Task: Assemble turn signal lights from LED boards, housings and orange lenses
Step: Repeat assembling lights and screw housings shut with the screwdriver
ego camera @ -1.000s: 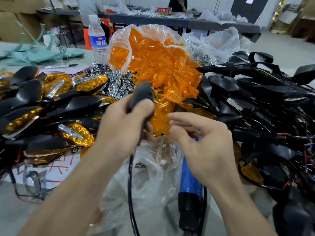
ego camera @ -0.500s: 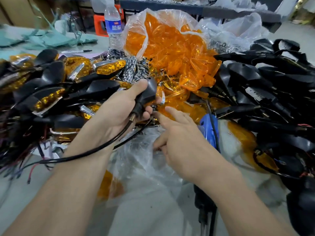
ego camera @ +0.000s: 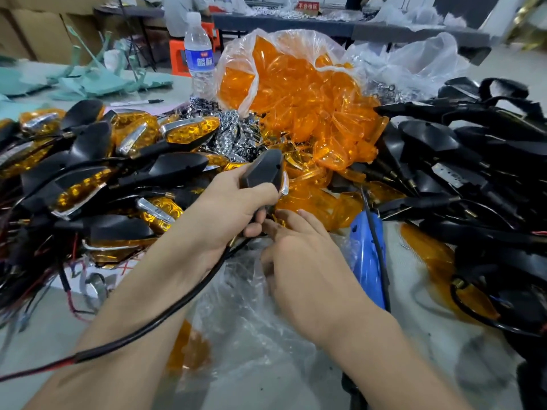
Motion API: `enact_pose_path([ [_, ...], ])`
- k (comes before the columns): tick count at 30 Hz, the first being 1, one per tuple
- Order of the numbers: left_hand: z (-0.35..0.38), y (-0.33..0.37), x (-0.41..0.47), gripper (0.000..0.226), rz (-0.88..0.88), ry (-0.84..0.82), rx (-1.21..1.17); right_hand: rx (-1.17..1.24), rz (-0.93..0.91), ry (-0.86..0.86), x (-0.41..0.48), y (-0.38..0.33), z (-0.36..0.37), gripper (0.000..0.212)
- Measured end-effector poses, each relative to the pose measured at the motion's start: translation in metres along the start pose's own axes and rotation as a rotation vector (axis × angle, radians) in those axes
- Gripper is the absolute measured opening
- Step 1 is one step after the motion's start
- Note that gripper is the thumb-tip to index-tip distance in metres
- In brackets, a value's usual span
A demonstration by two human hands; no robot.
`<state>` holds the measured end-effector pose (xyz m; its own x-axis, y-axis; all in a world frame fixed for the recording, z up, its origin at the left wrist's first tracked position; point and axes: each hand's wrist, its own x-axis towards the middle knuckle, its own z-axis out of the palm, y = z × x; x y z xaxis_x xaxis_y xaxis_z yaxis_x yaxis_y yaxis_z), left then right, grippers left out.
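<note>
A clear plastic water bottle with a blue label and white cap (ego camera: 197, 59) stood left of centre in the upper part of the frame, with an orange plastic stool (ego camera: 178, 59) behind it. Below and left of the bottle, a white pen with a black cap (ego camera: 136, 102) lay on my grey tabletop (ego camera: 59, 335). Torn pale green sheets (ego camera: 88, 84) were strewn across the upper left, and brown cardboard boxes (ego camera: 38, 34) stood behind them. Dark-topped tables (ego camera: 296, 23) ran along the top edge, one carrying a small red sign with pale characters (ego camera: 307, 5). Right of centre lay a blue-handled power tool (ego camera: 367, 261), beside crumpled clear plastic film (ego camera: 251, 327). A white sheet with red marks (ego camera: 80, 270) showed at lower left.
</note>
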<state>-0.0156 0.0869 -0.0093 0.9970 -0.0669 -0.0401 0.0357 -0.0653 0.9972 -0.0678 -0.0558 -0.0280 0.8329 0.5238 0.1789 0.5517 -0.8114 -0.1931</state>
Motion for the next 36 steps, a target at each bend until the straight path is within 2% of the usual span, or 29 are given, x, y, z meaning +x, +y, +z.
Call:
enact_pose_path([
  [4,0.0,-0.001,-0.001,0.007,0.022,-0.008,0.129,0.152,0.092,0.203,-0.003,0.012,-0.002,0.013],
  [7,0.005,-0.002,-0.003,0.025,0.028,-0.013,0.17,0.43,0.259,0.456,-0.008,0.021,-0.013,0.01],
  [10,0.009,-0.002,-0.005,0.016,0.001,-0.028,0.162,0.708,0.443,0.647,-0.011,0.033,-0.025,0.014],
  [12,0.011,-0.002,-0.006,0.02,-0.017,-0.05,0.157,0.911,0.514,0.649,-0.012,0.042,-0.032,0.016],
  [14,0.014,-0.002,-0.008,0.029,-0.032,-0.087,0.149,1.055,0.507,0.593,-0.012,0.046,-0.037,0.017],
  [17,0.021,-0.001,-0.012,0.008,-0.048,-0.13,0.163,1.147,0.427,0.54,-0.01,0.047,-0.039,0.018],
  [19,0.025,-0.002,-0.014,0.008,-0.043,-0.133,0.171,1.195,0.412,0.512,-0.008,0.048,-0.038,0.018],
  [22,0.027,-0.001,-0.015,0.008,-0.029,-0.127,0.178,1.191,0.421,0.499,-0.008,0.049,-0.034,0.022],
  [27,0.031,0.001,-0.018,0.009,-0.006,-0.165,0.176,1.067,0.45,0.577,-0.007,0.048,-0.028,0.015],
  [30,0.033,0.003,-0.019,0.007,-0.009,-0.202,0.16,1.076,0.437,0.6,-0.008,0.049,-0.031,0.017],
  [36,0.035,0.008,-0.023,0.034,-0.031,-0.221,0.089,1.221,0.361,0.615,-0.011,0.049,-0.037,0.019],
])
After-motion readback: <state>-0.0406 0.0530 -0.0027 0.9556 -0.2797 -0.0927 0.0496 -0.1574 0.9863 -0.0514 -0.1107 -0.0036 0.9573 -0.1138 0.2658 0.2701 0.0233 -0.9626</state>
